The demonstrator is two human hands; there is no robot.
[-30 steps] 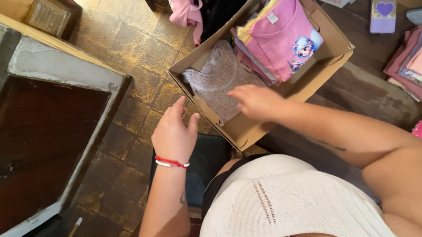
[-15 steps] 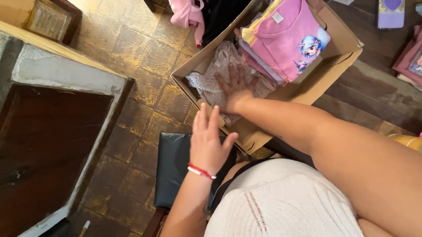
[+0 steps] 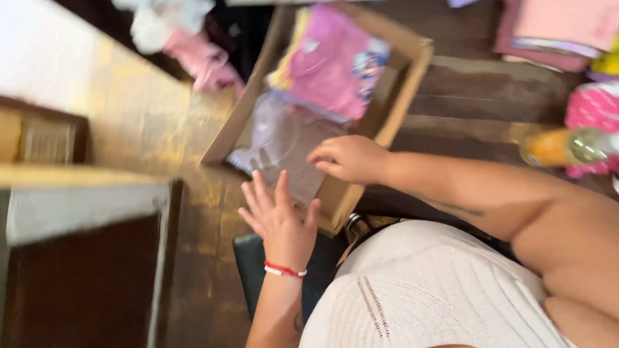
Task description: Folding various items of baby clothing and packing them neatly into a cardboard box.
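Head view is blurred, but I can see my right hand (image 3: pixel 347 159) curled loosely over the near end of the cardboard box (image 3: pixel 396 102), gripping nothing I can make out. My left hand (image 3: pixel 278 220) is spread flat and empty at the box's near edge. Inside, a pale patterned garment (image 3: pixel 281 144) lies flat beside a pink folded stack (image 3: pixel 333 63). More clothes (image 3: pixel 558 14) wait outside, so I judge the packing partway.
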